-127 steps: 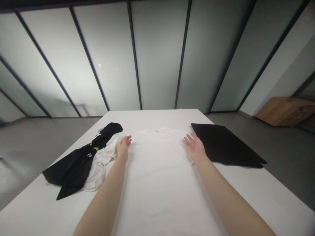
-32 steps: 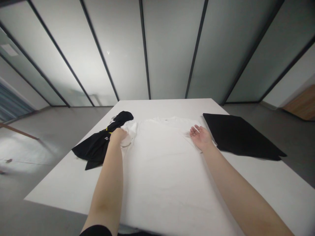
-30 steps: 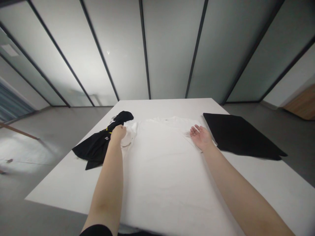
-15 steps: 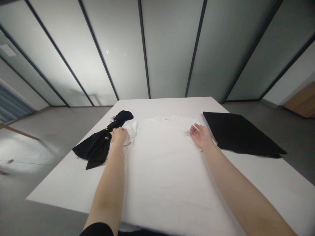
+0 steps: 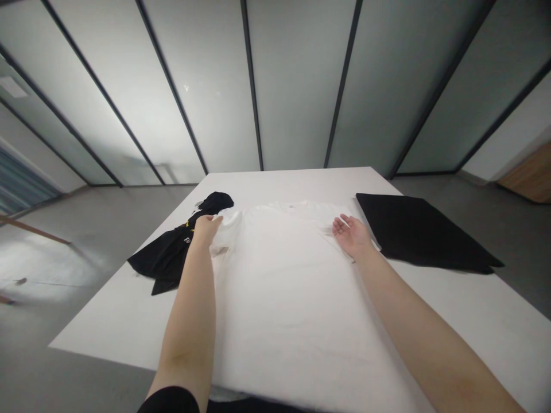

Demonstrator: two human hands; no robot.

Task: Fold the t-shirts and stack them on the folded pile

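Observation:
A white T-shirt (image 5: 279, 298) lies spread flat on the white table (image 5: 99, 327), its collar toward the far side. My left hand (image 5: 205, 229) is closed on the bunched left sleeve of the shirt, right beside a crumpled black garment (image 5: 172, 246) with yellow trim. My right hand (image 5: 352, 236) rests open, palm down, on the shirt's right shoulder area, holding nothing. Just past it lies a flat black sheet (image 5: 419, 235), partly under the shirt's edge.
The table's near corner and side edges drop to a grey floor (image 5: 86, 241). Frosted glass panels with dark frames (image 5: 297, 86) stand behind the table. A wooden cabinet (image 5: 527, 178) sits at the far right.
My left hand has gone from open on the shirt to closed on its sleeve, which is now bunched. My right hand stays in place. The view has tilted slightly.

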